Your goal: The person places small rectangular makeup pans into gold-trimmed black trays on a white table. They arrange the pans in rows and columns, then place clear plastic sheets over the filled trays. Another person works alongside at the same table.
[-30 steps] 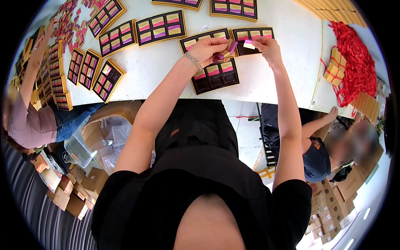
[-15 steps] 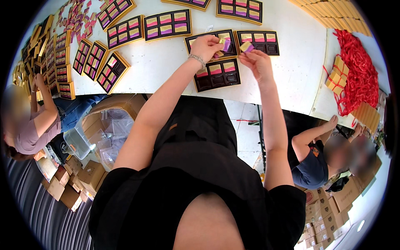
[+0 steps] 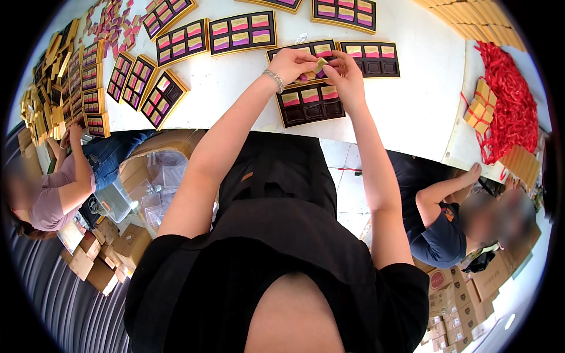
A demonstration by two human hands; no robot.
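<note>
My left hand point(image 3: 292, 66) is closed around a few small foil-wrapped chocolates, gold with purple and pink. Against its fingertips, my right hand point(image 3: 347, 80) pinches a gold-wrapped chocolate point(image 3: 321, 64). Both hands hover over a dark-trayed gift box point(image 3: 275, 53), hiding much of its compartments. To the right lies another box point(image 3: 372, 68) with wrapped pieces along its far row and bare near compartments. Closest to me is a third box point(image 3: 313, 111), also with pieces in the far row and dark hollows in the near row.
Several filled boxes point(image 3: 242, 33) lie farther left on the white table point(image 3: 235, 88). Loose wrapped chocolates point(image 3: 115, 26) are scattered at the far left, near stacked boxes point(image 3: 94, 103). Red ribbon point(image 3: 506, 106) heaps at the right. Co-workers sit on either side; an open carton point(image 3: 132, 170) stands below.
My right hand has moved left from above the right-hand box to meet my left hand. The person on the left has shifted their arms and body.
</note>
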